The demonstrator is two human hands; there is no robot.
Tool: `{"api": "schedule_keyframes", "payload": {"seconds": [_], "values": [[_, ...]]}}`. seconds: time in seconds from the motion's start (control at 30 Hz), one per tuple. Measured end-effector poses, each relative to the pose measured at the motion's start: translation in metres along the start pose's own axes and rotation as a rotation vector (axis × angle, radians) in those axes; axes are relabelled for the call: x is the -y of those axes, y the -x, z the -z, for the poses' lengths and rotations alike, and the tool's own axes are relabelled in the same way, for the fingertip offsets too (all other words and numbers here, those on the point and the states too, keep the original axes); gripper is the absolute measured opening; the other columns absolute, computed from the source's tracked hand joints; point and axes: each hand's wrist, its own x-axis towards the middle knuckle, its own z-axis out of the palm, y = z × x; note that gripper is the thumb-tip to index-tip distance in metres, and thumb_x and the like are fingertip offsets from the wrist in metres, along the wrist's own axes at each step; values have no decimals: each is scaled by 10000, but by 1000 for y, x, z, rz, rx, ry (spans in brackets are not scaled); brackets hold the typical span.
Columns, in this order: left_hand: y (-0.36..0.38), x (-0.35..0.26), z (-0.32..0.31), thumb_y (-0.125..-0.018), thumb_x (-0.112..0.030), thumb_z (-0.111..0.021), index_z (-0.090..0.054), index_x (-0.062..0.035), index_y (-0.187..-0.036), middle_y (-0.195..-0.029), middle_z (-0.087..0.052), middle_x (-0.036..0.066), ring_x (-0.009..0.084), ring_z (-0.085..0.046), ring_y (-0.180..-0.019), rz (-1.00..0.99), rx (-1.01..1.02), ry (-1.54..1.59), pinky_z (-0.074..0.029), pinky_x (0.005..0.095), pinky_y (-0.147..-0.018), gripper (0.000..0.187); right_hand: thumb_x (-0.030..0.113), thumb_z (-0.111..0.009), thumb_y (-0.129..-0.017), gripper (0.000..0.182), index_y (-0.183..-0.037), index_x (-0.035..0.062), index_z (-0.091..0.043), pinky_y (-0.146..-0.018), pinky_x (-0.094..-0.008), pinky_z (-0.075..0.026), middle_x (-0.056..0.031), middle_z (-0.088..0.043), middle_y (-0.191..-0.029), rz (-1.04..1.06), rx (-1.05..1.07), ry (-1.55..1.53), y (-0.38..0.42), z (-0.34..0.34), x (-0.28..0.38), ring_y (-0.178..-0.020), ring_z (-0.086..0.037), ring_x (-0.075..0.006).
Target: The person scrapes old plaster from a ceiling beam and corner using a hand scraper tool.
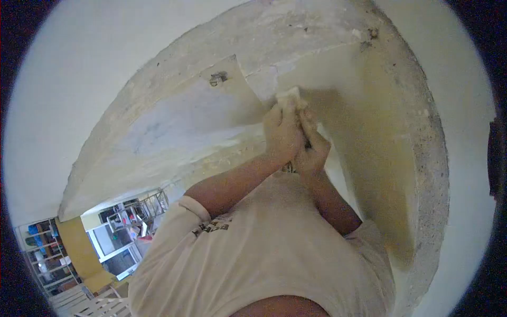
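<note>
My left hand (284, 133) and my right hand (315, 150) are pressed together in front of my chest, fingers closed. Between their fingertips a small off-white, sponge-like piece (289, 95) sticks out, right at the plastered surface; its kind is not clear. The rest of it is hidden by the fingers. Around it runs a patchy wall surface (248, 100), where smooth grey-white plaster on the left meets a yellowish area (375, 132) on the right. A dark-edged hole (218, 78) shows in the plaster to the left of the hands.
A rough strip of bare cement (428, 158) curves round the plastered patch, with pale painted wall (90, 90) outside it. At lower left are a shelf rack (50, 253) with things on it, a white-framed window (113, 248) and a slatted wooden piece (103, 306).
</note>
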Motion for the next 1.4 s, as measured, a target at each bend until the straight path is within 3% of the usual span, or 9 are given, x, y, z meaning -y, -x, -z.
{"api": "schedule_keyframes", "payload": {"seconds": [0.23, 0.43, 0.53, 0.6, 0.93, 1.0, 1.2, 1.33, 1.4], "values": [[-2, -6, 0, -908, -259, -365, -554, 0, -820, -660, -551, 53, 106, -505, -577, 87, 51, 443, -426, 250, -532, 332, 183, -540, -800, 365, -1135, 40, -515, -754, -329, -465, -175, -515, -1131, 74, -8, 46, -4, -5, -3, -964, -566, -275], [6, -2, 12, -912, -272, -351, -557, -2, -809, -659, -558, 48, 115, -520, -580, -52, -10, -101, -424, 246, -533, 354, 102, -533, -778, 371, -1112, -54, -497, -841, -329, -416, -245, -529, -1075, 60, 67, 18, -7, 0, 11, -1023, -530, -290], [1, 16, 21, -913, -268, -351, -556, 0, -815, -656, -558, 45, 114, -518, -581, -513, -107, -472, -424, 239, -533, 352, 106, -531, -777, 381, -1121, -52, -492, -871, -340, -394, -247, -513, -1100, 6, 89, 23, 18, -17, -13, -1077, -488, -296], [6, 37, 22, -914, -261, -350, -558, 11, -830, -658, -559, 44, 114, -515, -587, 158, 8, 253, -428, 246, -545, 352, 122, -517, -792, 368, -1131, -21, -494, -839, -339, -422, -221, -499, -1131, 63, 78, 21, 24, -18, -20, -1046, -508, -304], [2, 36, 27, -905, -229, -366, -553, 22, -860, -667, -555, 54, 113, -518, -611, 35, 38, -18, -426, 259, -542, 317, 118, -508, -792, 355, -1124, -7, -510, -789, -346, -453, -218, -492, -1142, -53, 96, 33, 18, -12, -2, -1009, -531, -318], [-6, 44, 28, -898, -234, -376, -561, 18, -833, -659, -562, 68, 129, -532, -607, -279, 64, -517, -428, 269, -537, 319, 140, -514, -795, 374, -1123, -38, -496, -793, -333, -445, -233, -508, -1112, -56, 70, 31, 30, -19, -13, -1004, -537, -294], [6, 12, 13, -898, -238, -370, -557, 24, -837, -661, -576, 92, 178, -552, -606, 111, 52, 78, -439, 299, -544, 328, 127, -524, -794, 393, -1121, -85, -473, -853, -322, -404, -250, -509, -1106, -11, 60, 3, 22, -10, -11, -1048, -506, -284], [2, 52, 23, -897, -232, -368, -554, 20, -858, -676, -579, 85, 165, -554, -631, -179, 54, -439, -446, 296, -568, 316, 131, -543, -795, 383, -1114, -73, -486, -842, -334, -413, -248, -512, -1104, 3, 30, 4, 34, -23, -37, -1018, -526, -280], [7, 51, 24, -884, -236, -400, -572, 10, -846, -685, -584, 69, 149, -551, -643, 95, 122, 102, -448, 285, -593, 302, 124, -560, -787, 392, -1118, -69, -475, -817, -325, -428, -231, -537, -1068, 4, 58, -21, 32, -17, -41, -967, -551, -257]]}}
